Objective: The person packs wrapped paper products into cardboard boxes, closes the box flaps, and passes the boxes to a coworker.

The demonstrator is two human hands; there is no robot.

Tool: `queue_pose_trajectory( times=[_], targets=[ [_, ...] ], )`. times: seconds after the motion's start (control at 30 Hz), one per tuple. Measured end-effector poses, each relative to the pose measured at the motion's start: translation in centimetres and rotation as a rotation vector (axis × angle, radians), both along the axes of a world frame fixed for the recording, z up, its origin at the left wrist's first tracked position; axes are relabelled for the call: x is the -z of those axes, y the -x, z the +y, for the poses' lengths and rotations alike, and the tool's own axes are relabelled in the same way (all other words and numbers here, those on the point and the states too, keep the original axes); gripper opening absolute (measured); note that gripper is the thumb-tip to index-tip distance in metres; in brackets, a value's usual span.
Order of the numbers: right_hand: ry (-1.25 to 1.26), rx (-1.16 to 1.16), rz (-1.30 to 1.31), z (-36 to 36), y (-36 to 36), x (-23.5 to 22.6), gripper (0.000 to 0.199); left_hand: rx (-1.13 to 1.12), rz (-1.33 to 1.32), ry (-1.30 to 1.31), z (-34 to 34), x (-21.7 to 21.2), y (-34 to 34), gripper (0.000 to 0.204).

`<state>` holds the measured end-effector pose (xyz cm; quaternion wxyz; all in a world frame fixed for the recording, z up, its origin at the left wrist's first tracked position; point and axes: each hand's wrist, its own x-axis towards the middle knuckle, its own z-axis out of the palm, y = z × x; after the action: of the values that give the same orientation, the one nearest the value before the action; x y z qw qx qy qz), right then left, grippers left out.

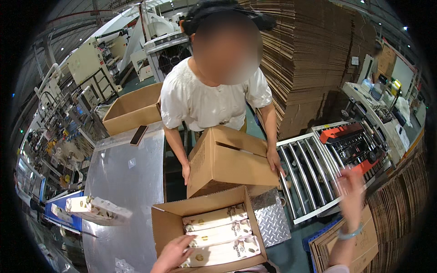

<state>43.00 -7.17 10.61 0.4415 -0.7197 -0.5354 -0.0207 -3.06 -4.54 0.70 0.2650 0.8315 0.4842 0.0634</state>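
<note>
Fingers on your left hand [172, 255] are loosely spread and a bit bent, reaching in over the left ends of the white packs [223, 251]. They look like they're touching the nearer ones, though I can't see under the tips. Three packs lie side by side in the open box [166, 225], which sits right in front of you.

Your right hand [350, 195] is a blur, up off to the right by the near end of the rollers [309, 166], so I can't tell if those fingers are wide or narrow. There's a pale blue wristband [349, 234] on that arm.

Across from you, a person in a white top [214, 95] has both hands on a second carton [227, 159], tilted, just behind your box. To your left there's a metal table [123, 177] with a phone [139, 135] toward the far end and more white cartons [95, 209] near its left edge. Flat cardboard [375, 232] is stacked behind your right forearm, and a taller pile [323, 59] rises behind the rollers.
</note>
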Motion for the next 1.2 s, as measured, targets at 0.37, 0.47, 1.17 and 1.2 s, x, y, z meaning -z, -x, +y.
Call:
queue_pose_trajectory(
  times=[0.37, 0.47, 1.17, 1.2],
  targets=[
    [0.546, -0.684, -0.101, 2.0, 9.5, 5.4, 0.055, -0.92, 0.28, -0.552, 10.2, 4.5, 35.4, 0.062],
    [0.596, -0.774, 0.003, 2.7, 12.6, 3.6, 0.053, -1.242, 0.541, -0.321, 14.0, 6.3, 42.4, 0.063],
    [0.052, -0.645, 0.635, 9.3, 19.6, 6.0, 0.019, -0.711, 0.296, -0.125, 3.7, -1.0, 19.3, 0.042],
    [0.122, -0.717, 0.643, 10.1, 23.2, 6.2, 0.021, -0.596, 0.304, -0.078, 1.8, -1.7, 19.1, 0.042]
  ],
)
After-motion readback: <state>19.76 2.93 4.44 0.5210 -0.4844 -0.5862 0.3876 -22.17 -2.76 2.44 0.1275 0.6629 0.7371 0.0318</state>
